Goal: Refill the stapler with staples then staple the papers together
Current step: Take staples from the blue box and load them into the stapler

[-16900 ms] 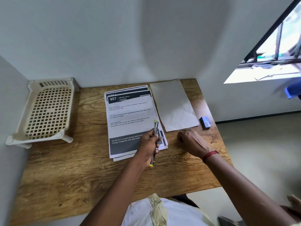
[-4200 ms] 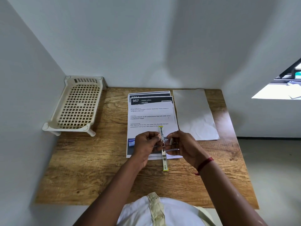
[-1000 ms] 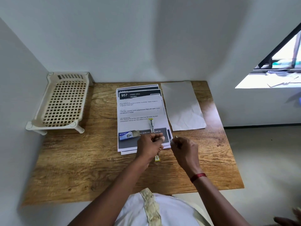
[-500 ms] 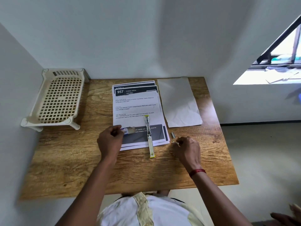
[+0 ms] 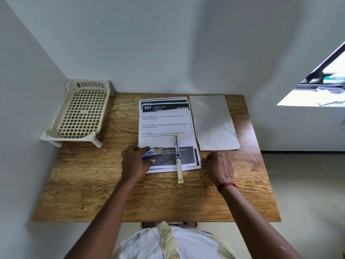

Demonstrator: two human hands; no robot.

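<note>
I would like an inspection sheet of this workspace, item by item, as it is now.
Surface: wooden table.
Job's things: stapler opened flat across printed papers' near edge; staple box at their left edge.
Clutter: blank sheet right of papers; plastic rack far left.
Grips: left hand holds staple box; right hand curled on table, contents unclear.
Cables: nothing seen.
Surroundings: white walls; window at right.

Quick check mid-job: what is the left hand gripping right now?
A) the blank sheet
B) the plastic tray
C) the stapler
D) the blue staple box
D: the left hand grips the blue staple box on the printed papers, while the stapler lies beside it with no hand on it.
</note>
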